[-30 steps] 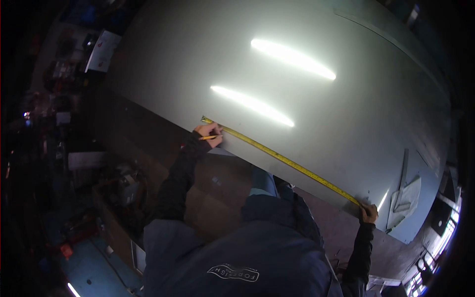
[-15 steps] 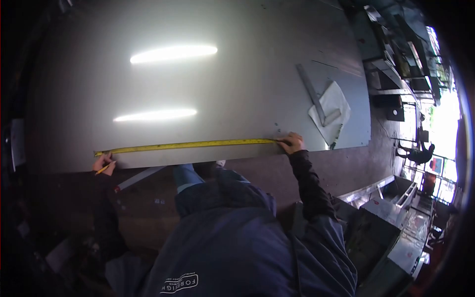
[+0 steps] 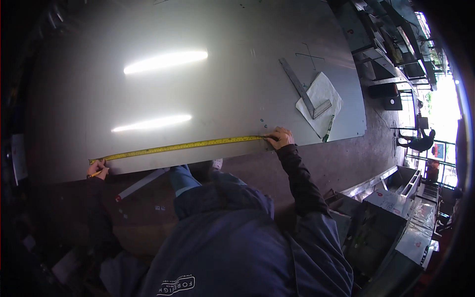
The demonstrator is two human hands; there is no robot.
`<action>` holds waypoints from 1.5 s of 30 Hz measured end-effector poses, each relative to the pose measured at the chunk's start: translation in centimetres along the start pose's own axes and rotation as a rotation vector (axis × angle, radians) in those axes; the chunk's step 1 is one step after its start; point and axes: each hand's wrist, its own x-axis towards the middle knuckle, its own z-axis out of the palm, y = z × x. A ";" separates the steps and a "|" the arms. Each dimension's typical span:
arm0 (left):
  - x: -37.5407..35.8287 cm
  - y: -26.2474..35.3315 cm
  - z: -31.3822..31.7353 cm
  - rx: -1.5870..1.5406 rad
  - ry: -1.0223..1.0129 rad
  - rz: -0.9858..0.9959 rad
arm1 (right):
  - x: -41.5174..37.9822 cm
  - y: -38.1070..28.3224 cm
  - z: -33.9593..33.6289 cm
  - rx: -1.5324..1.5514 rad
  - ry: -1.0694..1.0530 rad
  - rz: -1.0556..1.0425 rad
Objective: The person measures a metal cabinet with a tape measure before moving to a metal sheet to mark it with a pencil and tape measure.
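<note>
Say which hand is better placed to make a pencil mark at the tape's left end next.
Left, most likely. The left hand holds the pencil beside that end of the yellow tape, near the grey sheet's edge. The right hand grips the tape farther along, well away.

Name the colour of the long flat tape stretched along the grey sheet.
The tape is yellow with dark markings, best seen in the head view.
</note>
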 end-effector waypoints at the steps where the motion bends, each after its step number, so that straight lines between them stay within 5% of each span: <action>1: 0.0 0.1 0.0 0.002 0.002 0.002 | 0.0 0.0 0.0 -0.003 0.002 0.000; 40: -1.3 0.0 1.8 -0.033 0.161 0.089 | 0.4 -1.1 -0.8 0.080 0.103 -0.074; 45: -0.3 -0.8 1.3 -0.022 0.125 -0.031 | 0.2 -1.2 -1.1 0.038 0.117 -0.083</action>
